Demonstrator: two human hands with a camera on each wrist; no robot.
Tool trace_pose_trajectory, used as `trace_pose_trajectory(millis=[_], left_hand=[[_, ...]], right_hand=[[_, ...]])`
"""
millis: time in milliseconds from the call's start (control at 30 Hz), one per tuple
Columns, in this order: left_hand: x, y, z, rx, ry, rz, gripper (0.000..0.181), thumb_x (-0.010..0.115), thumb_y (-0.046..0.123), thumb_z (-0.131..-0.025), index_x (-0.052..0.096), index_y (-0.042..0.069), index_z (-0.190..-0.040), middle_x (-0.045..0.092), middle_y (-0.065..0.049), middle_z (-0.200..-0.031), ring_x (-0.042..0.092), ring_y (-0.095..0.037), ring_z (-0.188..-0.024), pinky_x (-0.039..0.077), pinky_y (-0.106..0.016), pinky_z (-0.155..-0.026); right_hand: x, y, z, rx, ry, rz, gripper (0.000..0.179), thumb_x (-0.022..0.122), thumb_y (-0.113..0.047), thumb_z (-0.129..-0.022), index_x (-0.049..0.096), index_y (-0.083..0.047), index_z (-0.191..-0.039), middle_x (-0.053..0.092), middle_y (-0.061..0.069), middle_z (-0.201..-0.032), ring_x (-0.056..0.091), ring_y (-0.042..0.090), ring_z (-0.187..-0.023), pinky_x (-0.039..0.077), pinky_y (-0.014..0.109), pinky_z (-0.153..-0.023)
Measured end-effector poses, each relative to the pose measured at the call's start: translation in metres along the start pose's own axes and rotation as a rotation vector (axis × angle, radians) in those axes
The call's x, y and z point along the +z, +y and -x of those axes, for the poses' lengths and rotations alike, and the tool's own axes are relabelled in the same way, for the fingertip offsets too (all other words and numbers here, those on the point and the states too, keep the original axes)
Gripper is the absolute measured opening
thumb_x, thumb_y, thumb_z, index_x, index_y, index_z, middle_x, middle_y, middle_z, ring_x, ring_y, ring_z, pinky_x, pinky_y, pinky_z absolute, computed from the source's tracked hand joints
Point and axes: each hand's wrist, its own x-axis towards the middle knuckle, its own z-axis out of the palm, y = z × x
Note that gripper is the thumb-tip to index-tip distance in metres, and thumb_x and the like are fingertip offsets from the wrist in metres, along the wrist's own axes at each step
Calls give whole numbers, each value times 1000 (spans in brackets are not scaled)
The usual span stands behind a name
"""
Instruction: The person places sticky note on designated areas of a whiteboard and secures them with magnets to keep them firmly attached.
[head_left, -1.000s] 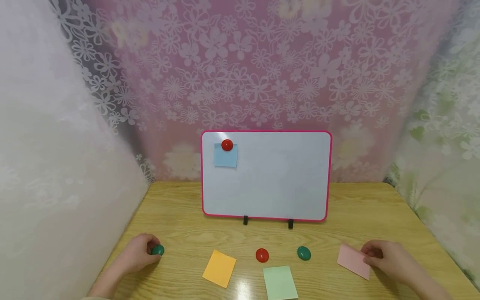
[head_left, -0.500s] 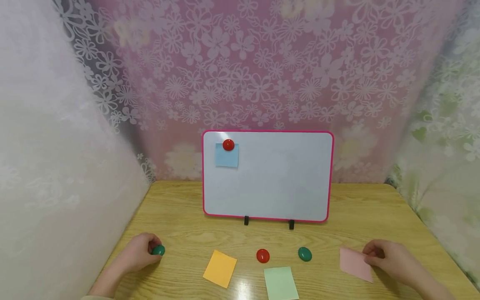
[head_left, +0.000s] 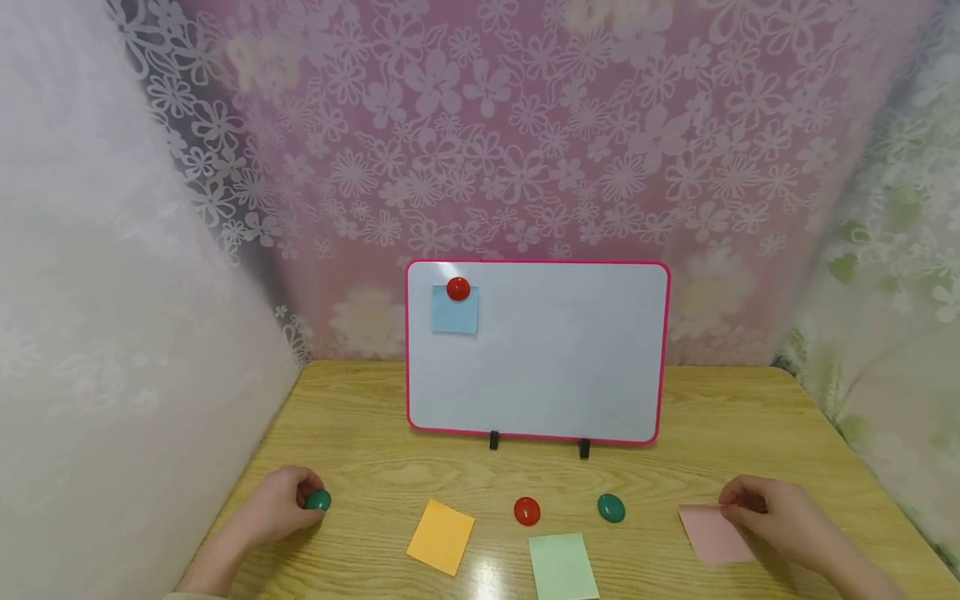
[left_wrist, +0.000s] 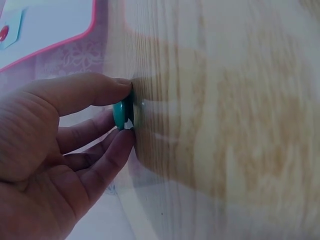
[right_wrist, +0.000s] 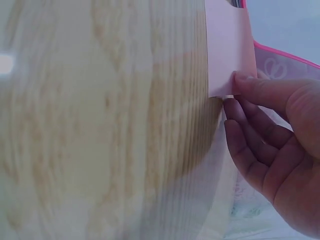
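Observation:
My left hand (head_left: pixel 277 502) holds a round green magnet (head_left: pixel 318 500) between thumb and fingers at the table's left side. In the left wrist view the magnet (left_wrist: pixel 120 113) stands on edge between thumb and fingertips, at the table surface. On the right, my right hand (head_left: pixel 776 515) pinches a pink sticky note (head_left: pixel 712 535) near its upper right corner. The right wrist view shows the thumb on the face of the pink note (right_wrist: pixel 229 47), which rises off the wood; the fingers lie behind it.
A pink-framed whiteboard (head_left: pixel 540 358) stands at the back on black feet (head_left: pixel 584 448). A red magnet (head_left: pixel 458 288) holds a blue note (head_left: pixel 454 315) on it. Between the hands lie an orange note (head_left: pixel 441 537), a green note (head_left: pixel 563 567), a red magnet (head_left: pixel 527 511) and another green magnet (head_left: pixel 611 507).
The pink note has turned and tilted in my right hand, its top edge now nearly level. My right hand shifted slightly to the left. The left hand keeps its hold on the green magnet.

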Motion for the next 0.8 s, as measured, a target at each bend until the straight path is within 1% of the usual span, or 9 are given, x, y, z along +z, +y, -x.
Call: trace_pose_trajectory(millis=[200, 300, 467, 633, 800], left_hand=[[0, 1, 0, -12, -4, 9, 29, 89, 6, -84, 72, 0, -106, 63, -1, -87, 58, -15, -78, 51, -26, -67], [0, 2, 0, -10, -3, 13, 28, 89, 5, -84, 72, 0, -106, 63, -1, -87, 57, -15, -78, 51, -26, -67], [0, 5, 1, -6, 2, 13, 27, 88, 5, -84, 72, 1, -106, 62, -2, -87, 56, -15, -78, 50, -26, -67], [0, 6, 1, -13, 1, 16, 27, 88, 6, -84, 72, 1, -106, 62, -2, -87, 56, -15, -78, 50, -26, -67], [0, 5, 1, -10, 0, 19, 28, 88, 6, -84, 72, 1, -106, 62, -2, -87, 55, -15, -78, 50, -26, -66]], right_hand=[[1, 1, -1, -2, -10, -51, 10, 80, -18, -97, 75, -14, -105, 74, -7, -99, 68, 2, -85, 58, 26, -73], [2, 3, -1, -14, -15, -78, 15, 80, -16, -97, 75, -10, -110, 74, -6, -99, 68, 1, -85, 58, 26, -72], [4, 4, -1, -22, -1, -101, 23, 81, -15, -95, 73, -6, -115, 74, -5, -98, 69, 1, -84, 58, 26, -72], [3, 3, -3, 23, -19, -113, 23, 80, -16, -97, 74, -5, -116, 76, -3, -100, 71, 4, -85, 59, 26, -74], [1, 0, -5, 65, -25, -92, 18, 77, -21, -100, 77, -8, -113, 77, -3, -103, 71, 7, -87, 58, 26, -73]])
